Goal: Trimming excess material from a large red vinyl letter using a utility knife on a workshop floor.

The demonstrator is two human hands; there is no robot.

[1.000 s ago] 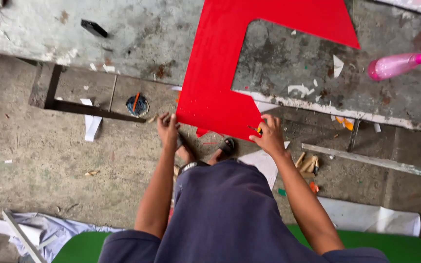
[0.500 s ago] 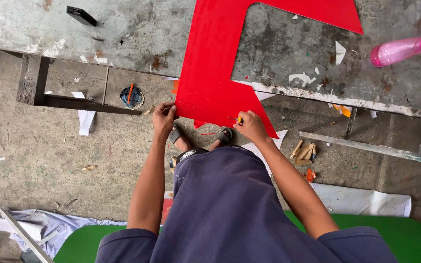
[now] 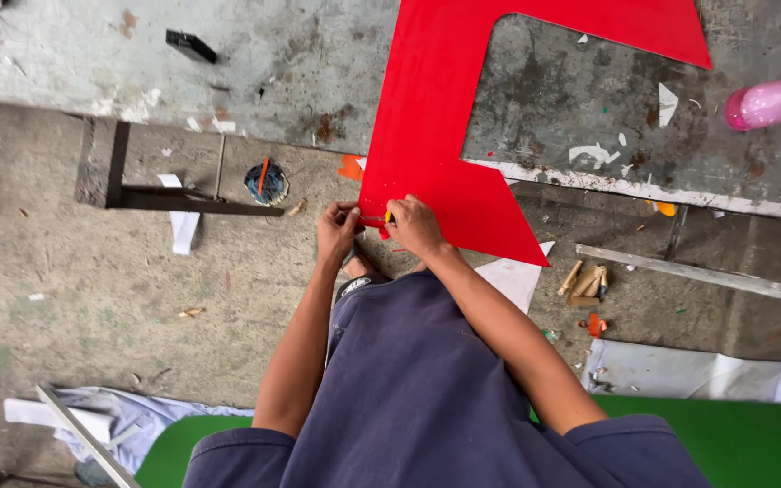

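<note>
A large red sheet (image 3: 436,117), cut into an angular shape, lies on the stained grey worktable (image 3: 300,81) and hangs over its near edge. My left hand (image 3: 336,231) pinches the sheet's lower left corner. My right hand (image 3: 415,226) sits close beside it on the same edge, closed on a small yellow-tipped cutter (image 3: 389,217) pressed to the sheet. Both hands almost touch. My dark blue clothing fills the lower middle of the view.
A small black block (image 3: 190,45) and a pink bottle (image 3: 770,101) lie on the table. Below are a dark metal frame (image 3: 174,199), a round tin with an orange stick (image 3: 267,183), wooden bits (image 3: 585,282), white paper (image 3: 689,372) and a green sheet (image 3: 743,434).
My hands have come together at the red sheet's lower left corner. Before, they held its bottom edge apart, with the right hand near the lower point.
</note>
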